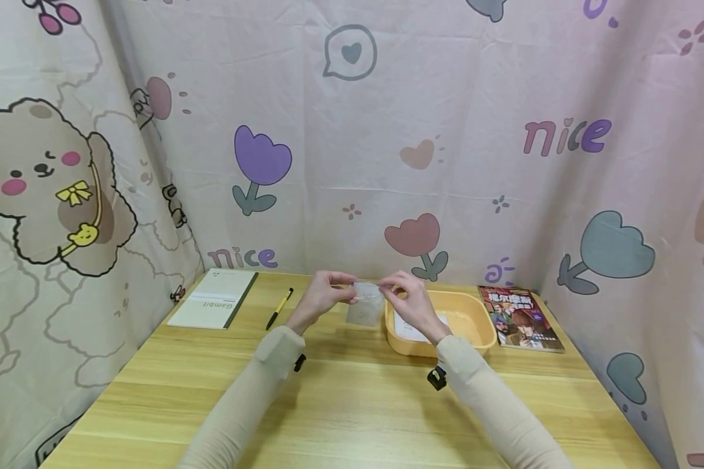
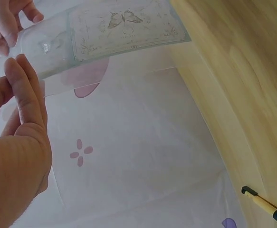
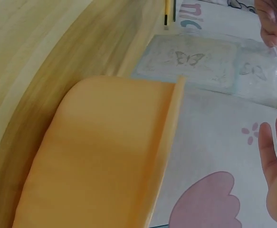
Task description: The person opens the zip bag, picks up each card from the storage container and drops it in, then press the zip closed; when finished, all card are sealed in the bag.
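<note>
The see-through plastic bag [image 1: 365, 307] with the butterfly picture is hanging between the two hands, its top edge up by the fingertips and its pale, flatter part pointing down. The left hand [image 1: 324, 293] is pinching one top corner between thumb and fingers, and the right hand [image 1: 410, 299] is pinching the other. Holding both corners is probably keeping the thin, floppy top pulled wide, so that it isn't folding over. The bottom is hanging free; I can't tell if it is touching the table [image 1: 352, 410], or if the butterfly is sitting on the bag or on a card inside. Under the right hand and just beside it, the yellow plastic basin [image 1: 488, 329] is standing, with a white printed sheet [image 1: 407, 329] lying in it, partly hiding behind that hand. The basin is perhaps sitting so near because it is easy to reach there. Just left of the left hand, the yellow-and-black pen [image 1: 279, 308] is lying on its side, and farther left the "Gambit" notebook [image 1: 211, 299] is lying flat. To the right of the right hand, past the basin, a comic-style magazine [image 1: 521, 319] is resting face up. These look pushed to the sides, which is leaving both arms plenty of room. Behind both hands, the tulip-print curtain [image 1: 340, 150] is hanging.
</note>
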Demonstrator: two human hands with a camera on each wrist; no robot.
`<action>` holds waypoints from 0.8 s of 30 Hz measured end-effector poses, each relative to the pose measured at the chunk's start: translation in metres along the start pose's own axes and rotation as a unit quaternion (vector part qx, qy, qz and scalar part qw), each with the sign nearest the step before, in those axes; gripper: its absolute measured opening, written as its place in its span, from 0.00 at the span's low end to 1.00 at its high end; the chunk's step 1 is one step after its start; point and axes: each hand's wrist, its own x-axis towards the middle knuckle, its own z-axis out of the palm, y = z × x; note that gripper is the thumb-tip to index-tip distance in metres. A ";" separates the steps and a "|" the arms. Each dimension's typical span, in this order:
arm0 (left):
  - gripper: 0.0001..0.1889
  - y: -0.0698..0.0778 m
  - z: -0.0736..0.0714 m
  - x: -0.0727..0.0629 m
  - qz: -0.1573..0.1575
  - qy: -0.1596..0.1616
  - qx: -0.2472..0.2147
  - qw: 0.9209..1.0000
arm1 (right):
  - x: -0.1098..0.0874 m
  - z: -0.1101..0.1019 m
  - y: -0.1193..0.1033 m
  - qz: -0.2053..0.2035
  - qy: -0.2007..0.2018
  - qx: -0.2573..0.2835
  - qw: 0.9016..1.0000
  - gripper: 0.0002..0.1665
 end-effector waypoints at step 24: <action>0.14 0.000 -0.001 0.001 -0.010 -0.007 0.010 1.000 | -0.013 -0.029 0.065 0.175 -0.030 0.086 0.980 0.12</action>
